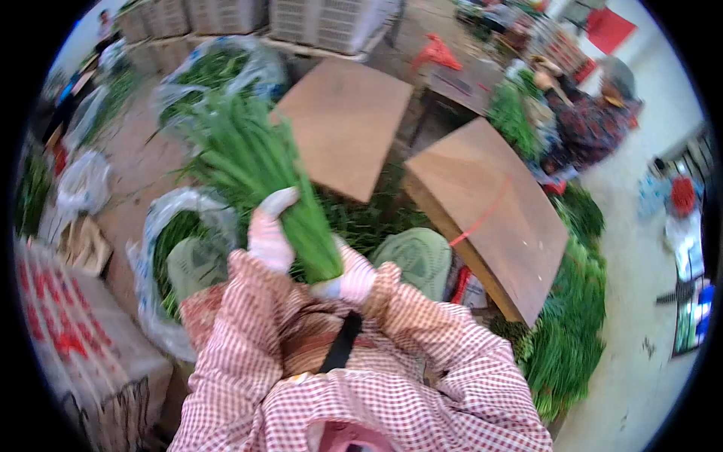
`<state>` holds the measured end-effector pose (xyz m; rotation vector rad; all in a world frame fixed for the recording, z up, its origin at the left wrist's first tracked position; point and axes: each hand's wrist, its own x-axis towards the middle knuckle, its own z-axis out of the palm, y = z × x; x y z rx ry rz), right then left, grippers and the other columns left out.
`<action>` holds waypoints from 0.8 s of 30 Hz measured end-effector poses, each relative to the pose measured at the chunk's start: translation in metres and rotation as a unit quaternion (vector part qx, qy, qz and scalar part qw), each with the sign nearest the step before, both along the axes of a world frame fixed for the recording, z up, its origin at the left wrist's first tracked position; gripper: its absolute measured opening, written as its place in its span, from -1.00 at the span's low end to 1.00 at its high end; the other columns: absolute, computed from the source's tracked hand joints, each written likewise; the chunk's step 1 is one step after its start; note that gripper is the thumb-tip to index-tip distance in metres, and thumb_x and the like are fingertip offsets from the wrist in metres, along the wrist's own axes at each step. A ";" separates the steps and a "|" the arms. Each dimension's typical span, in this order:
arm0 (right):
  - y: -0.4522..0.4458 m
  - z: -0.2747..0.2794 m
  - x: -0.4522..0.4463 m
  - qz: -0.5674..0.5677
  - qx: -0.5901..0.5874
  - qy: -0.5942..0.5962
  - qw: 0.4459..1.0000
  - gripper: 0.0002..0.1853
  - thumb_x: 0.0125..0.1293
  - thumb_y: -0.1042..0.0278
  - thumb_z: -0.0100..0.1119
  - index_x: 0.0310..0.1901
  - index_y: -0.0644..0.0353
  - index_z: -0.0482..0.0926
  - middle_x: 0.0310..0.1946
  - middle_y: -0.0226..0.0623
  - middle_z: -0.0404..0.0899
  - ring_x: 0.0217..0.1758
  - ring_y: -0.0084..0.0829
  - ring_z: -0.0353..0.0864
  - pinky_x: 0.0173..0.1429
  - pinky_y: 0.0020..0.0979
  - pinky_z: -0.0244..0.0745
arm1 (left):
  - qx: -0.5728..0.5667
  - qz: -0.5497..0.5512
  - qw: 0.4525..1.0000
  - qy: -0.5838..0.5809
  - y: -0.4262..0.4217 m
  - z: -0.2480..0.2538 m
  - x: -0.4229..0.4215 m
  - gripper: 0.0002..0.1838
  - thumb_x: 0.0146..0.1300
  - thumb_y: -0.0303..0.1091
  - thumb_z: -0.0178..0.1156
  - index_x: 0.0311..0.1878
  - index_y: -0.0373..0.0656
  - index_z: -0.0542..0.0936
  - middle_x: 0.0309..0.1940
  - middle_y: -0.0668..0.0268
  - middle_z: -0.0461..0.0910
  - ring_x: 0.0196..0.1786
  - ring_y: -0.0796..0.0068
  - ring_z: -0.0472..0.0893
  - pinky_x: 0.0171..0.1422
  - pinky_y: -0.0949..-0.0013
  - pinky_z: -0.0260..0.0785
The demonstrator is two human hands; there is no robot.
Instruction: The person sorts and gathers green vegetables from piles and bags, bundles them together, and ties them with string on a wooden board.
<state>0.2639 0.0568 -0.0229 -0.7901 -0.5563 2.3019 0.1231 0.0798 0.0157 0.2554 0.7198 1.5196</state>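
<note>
A thick bunch of long, flat-leaved chives (pixel 252 162) lies slantwise across my lap, its leaf tips pointing up and left. My left hand (pixel 273 232), in a pale striped glove, is wrapped around the bunch at its lower middle, with the thumb on top. At the cut ends, my right hand (pixel 350 277) cups the bunch from below and the right side; some of its fingers are hidden behind the stems. Under the bunch, more loose greens (pixel 361 226) lie on the floor between my green shoes (pixel 416 260).
Two brown boards (pixel 346 124) (pixel 493 218) stand ahead and to the right. Plastic bags of greens (pixel 184 226) sit at left, beside a printed sack (pixel 83 339). A long heap of greens (pixel 568 331) lines the right. Another person (pixel 595 113) sits at far right; crates (pixel 324 26) stand behind.
</note>
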 end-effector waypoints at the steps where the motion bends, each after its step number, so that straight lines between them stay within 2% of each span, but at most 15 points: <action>1: -0.003 0.004 0.010 0.026 0.079 -0.041 0.996 0.01 -0.20 0.56 0.51 0.37 0.12 0.19 0.28 -0.34 0.35 0.34 -0.46 0.27 0.40 -0.31 0.22 | 0.001 -0.007 1.000 0.006 -0.002 0.004 0.006 -0.68 0.02 -0.36 0.31 -0.10 -0.18 0.61 -0.30 0.27 0.64 -0.27 0.33 0.64 -0.12 0.25 0.55; 3: -0.005 0.015 0.028 0.079 0.228 -0.133 0.961 0.01 -0.14 0.56 0.45 0.40 0.15 0.10 0.29 -0.29 0.34 0.33 -0.45 0.29 0.42 -0.31 0.21 | 0.011 -0.015 1.000 0.010 0.000 0.017 0.024 -0.65 0.01 -0.37 0.32 -0.08 -0.20 0.60 -0.29 0.26 0.64 -0.28 0.31 0.64 -0.14 0.23 0.58; 9: 0.011 0.040 0.139 -0.027 0.339 -0.262 0.903 -0.01 -0.14 0.65 0.36 0.41 0.17 0.10 0.28 -0.29 0.36 0.34 -0.48 0.31 0.39 -0.35 0.26 | 0.034 -0.110 0.992 -0.046 0.043 0.020 0.122 -0.64 0.08 -0.33 0.30 -0.02 -0.18 0.57 -0.17 0.22 0.64 -0.13 0.29 0.63 0.04 0.19 0.54; 10: 0.016 0.066 0.172 -0.023 0.374 -0.331 0.866 -0.02 -0.12 0.64 0.35 0.42 0.16 0.10 0.26 -0.30 0.39 0.33 -0.49 0.33 0.37 -0.36 0.29 | 0.029 -0.161 0.983 -0.089 0.047 0.042 0.148 -0.62 0.07 -0.34 0.33 -0.02 -0.17 0.56 -0.15 0.24 0.62 -0.09 0.30 0.60 0.08 0.18 0.50; 11: 0.024 0.098 0.191 -0.057 0.368 -0.324 0.870 -0.06 -0.11 0.62 0.35 0.40 0.18 0.14 0.21 -0.28 0.44 0.31 -0.46 0.37 0.34 -0.35 0.31 | 0.025 -0.210 0.968 -0.133 0.054 0.065 0.172 -0.60 0.05 -0.34 0.36 -0.01 -0.15 0.55 -0.12 0.27 0.59 -0.04 0.32 0.57 0.13 0.17 0.47; 12: 0.038 0.116 0.219 -0.027 0.347 -0.425 0.835 -0.07 -0.13 0.57 0.38 0.38 0.19 0.18 0.17 -0.29 0.48 0.27 -0.45 0.40 0.31 -0.36 0.34 | 0.065 -0.228 0.962 -0.136 0.078 0.058 0.195 -0.59 0.05 -0.38 0.36 0.01 -0.13 0.54 -0.11 0.28 0.59 -0.02 0.32 0.56 0.14 0.16 0.45; 13: 0.056 0.101 0.266 -0.040 0.448 -0.517 0.729 -0.05 -0.16 0.51 0.41 0.37 0.20 0.18 0.08 -0.27 0.54 0.18 -0.43 0.50 0.23 -0.36 0.42 | 0.106 -0.246 0.953 -0.139 0.105 0.052 0.221 -0.57 0.04 -0.41 0.37 0.03 -0.11 0.53 -0.09 0.29 0.59 0.01 0.32 0.55 0.16 0.15 0.44; 15: 0.093 0.137 0.333 -0.014 0.427 -0.723 0.543 -0.12 -0.04 0.42 0.34 0.38 0.13 0.18 0.01 -0.05 0.58 0.04 -0.24 0.63 0.11 -0.28 0.54 | 0.081 -0.306 0.937 -0.146 0.145 0.082 0.260 -0.55 0.08 -0.48 0.32 0.08 -0.08 0.52 0.00 0.26 0.59 0.04 0.20 0.55 0.34 -0.05 0.33; 16: 0.087 0.142 0.337 -0.022 0.441 -0.736 0.513 -0.10 -0.04 0.40 0.35 0.39 0.12 0.15 -0.04 0.00 0.59 -0.02 -0.17 0.65 0.06 -0.27 0.55 | 0.040 -0.297 0.943 -0.142 0.149 0.076 0.259 -0.52 0.08 -0.45 0.32 0.12 -0.06 0.49 0.02 0.28 0.57 0.08 0.20 0.53 0.34 -0.04 0.31; 17: 0.102 0.138 0.369 0.036 0.351 -0.810 0.468 -0.09 -0.02 0.38 0.33 0.41 0.15 0.10 -0.07 0.04 0.60 0.00 -0.04 0.63 0.08 -0.23 0.54 | 0.003 -0.298 0.945 -0.134 0.160 0.077 0.267 -0.49 0.09 -0.43 0.32 0.15 -0.03 0.47 0.04 0.29 0.54 0.11 0.20 0.51 0.34 -0.04 0.29; 18: 0.106 0.134 0.381 0.046 0.325 -0.820 0.470 -0.08 -0.01 0.38 0.30 0.43 0.14 0.07 -0.06 0.07 0.59 0.03 0.01 0.60 0.11 -0.22 0.52 | -0.050 -0.332 0.941 -0.043 0.173 0.067 0.266 -0.39 0.09 -0.35 0.33 0.25 0.00 0.36 0.05 0.30 0.50 0.19 0.23 0.45 0.32 -0.03 0.29; 19: 0.103 0.132 0.380 0.059 0.300 -0.830 0.465 -0.07 0.01 0.39 0.28 0.44 0.14 0.04 -0.04 0.10 0.59 0.07 0.05 0.57 0.15 -0.20 0.51 | -0.048 -0.332 0.941 -0.044 0.175 0.050 0.250 -0.39 0.09 -0.35 0.33 0.25 0.00 0.36 0.05 0.30 0.50 0.19 0.23 0.45 0.32 -0.03 0.29; 21: 0.080 0.073 0.423 0.164 0.213 -0.873 0.407 -0.08 0.05 0.44 0.22 0.46 0.12 -0.01 -0.01 0.12 0.58 0.14 0.04 0.55 0.21 -0.18 0.47 | -0.047 -0.315 0.946 0.065 0.175 0.011 0.235 -0.31 0.09 -0.29 0.33 0.31 -0.01 0.29 0.06 0.29 0.48 0.17 0.26 0.46 0.28 0.00 0.30; 23: 0.051 0.051 0.428 0.130 0.101 -0.868 0.468 -0.09 0.10 0.44 0.23 0.46 0.13 -0.03 0.04 0.15 0.55 0.18 0.02 0.53 0.27 -0.18 0.43 | -0.109 -0.188 0.956 0.195 0.156 0.015 0.225 -0.40 0.13 -0.27 0.30 0.26 -0.08 0.36 0.06 0.25 0.50 0.09 0.29 0.50 0.25 0.05 0.33; 24: 0.044 0.051 0.428 0.133 0.099 -0.867 0.470 -0.09 0.10 0.44 0.23 0.46 0.13 -0.03 0.04 0.15 0.55 0.18 0.02 0.53 0.27 -0.18 0.43 | -0.084 -0.146 0.970 0.177 0.153 0.005 0.224 -0.43 0.12 -0.38 0.32 0.23 -0.08 0.40 -0.03 0.26 0.53 0.01 0.37 0.52 0.18 0.20 0.39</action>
